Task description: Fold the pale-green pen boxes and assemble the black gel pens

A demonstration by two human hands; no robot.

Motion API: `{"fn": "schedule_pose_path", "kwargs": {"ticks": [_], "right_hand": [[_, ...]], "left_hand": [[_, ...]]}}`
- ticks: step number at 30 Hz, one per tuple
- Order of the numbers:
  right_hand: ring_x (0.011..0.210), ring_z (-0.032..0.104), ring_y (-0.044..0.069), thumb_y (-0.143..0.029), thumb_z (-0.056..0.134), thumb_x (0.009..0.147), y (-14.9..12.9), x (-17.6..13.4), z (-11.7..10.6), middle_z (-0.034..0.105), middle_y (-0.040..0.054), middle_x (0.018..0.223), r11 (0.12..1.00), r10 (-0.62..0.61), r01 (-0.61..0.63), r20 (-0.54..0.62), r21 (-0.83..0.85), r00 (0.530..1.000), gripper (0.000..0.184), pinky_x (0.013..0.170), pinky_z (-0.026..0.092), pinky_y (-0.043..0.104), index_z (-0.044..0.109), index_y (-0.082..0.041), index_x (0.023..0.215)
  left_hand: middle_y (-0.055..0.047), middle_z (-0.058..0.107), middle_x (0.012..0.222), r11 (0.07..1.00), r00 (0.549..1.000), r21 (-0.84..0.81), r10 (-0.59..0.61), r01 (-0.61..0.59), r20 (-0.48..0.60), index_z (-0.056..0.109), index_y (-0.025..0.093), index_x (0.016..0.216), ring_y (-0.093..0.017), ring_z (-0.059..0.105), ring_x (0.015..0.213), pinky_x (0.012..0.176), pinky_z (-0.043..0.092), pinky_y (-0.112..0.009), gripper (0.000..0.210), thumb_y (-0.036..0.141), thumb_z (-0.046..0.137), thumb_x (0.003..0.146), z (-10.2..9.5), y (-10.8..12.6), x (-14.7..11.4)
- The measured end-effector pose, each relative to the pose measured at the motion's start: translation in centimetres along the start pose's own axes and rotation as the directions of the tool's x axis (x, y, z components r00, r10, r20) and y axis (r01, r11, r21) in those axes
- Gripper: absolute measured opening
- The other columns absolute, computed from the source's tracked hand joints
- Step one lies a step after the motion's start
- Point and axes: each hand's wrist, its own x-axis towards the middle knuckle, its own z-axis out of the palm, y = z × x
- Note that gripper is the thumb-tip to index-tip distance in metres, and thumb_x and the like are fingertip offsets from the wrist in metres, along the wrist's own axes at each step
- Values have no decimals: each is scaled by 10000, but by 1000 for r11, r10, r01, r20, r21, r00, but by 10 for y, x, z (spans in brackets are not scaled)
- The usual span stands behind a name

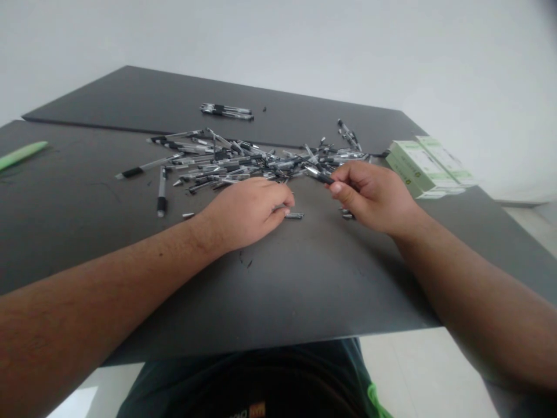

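From where I stand, the right hand (369, 194) pinches a pen (321, 175) at the near right side of the pen heap (237, 165); the left hand (249, 210) curls over a slender piece (295, 215) in front of the heap, whether gripping it I can't tell. A knuckle brushing the heap could set loose pens rolling

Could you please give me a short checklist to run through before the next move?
1. Right hand pinching a pen: ok.
2. Left hand gripping the slim piece beside it: cannot tell, contact hidden.
3. Pen pile neatly aligned: not ok, pens cross at many angles.
4. Table free of scraps: not ok, dark scraps show.
5. Green-and-white boxes filled: cannot tell, insides hidden.
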Motion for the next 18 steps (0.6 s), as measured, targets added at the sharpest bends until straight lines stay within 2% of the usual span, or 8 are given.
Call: {"fn": "schedule_pose_path", "kwargs": {"ticks": [5, 11, 18], "right_hand": [[767, 667, 242, -717, 597, 1114, -3, 0, 2, 691, 36, 779, 1000, 24, -24, -39, 4, 999, 504, 727, 481, 382, 709, -257, 943], [739, 637, 233, -737, 603, 1104, -4, 1, 3, 692, 36, 775, 1000, 10, -10, -18, -11, 1000, 521, 719, 486, 382, 710, -254, 942], [750, 639, 231, -690, 611, 1112, -5, 0, 4, 711, 42, 802, 1000, -11, 11, -6, -5, 1000, 481, 735, 493, 382, 718, -251, 946]], "left_hand": [[-88, 867, 1220, 994, 989, 72, 75, -85, 127, 811, 192, 1237, -301, 772, 1124, 1018, 571, -432, 221, 236, 628, 1123, 2, 4, 1], [-84, 858, 1073, 975, 974, 116, 173, -191, 146, 821, 186, 1107, -262, 744, 980, 948, 553, -398, 225, 237, 606, 1147, 5, 1, 0], [-72, 836, 1070, 988, 981, 63, 134, -144, 139, 792, 203, 1026, -248, 741, 967, 924, 560, -375, 129, 156, 677, 1058, 2, 6, -2]]}}
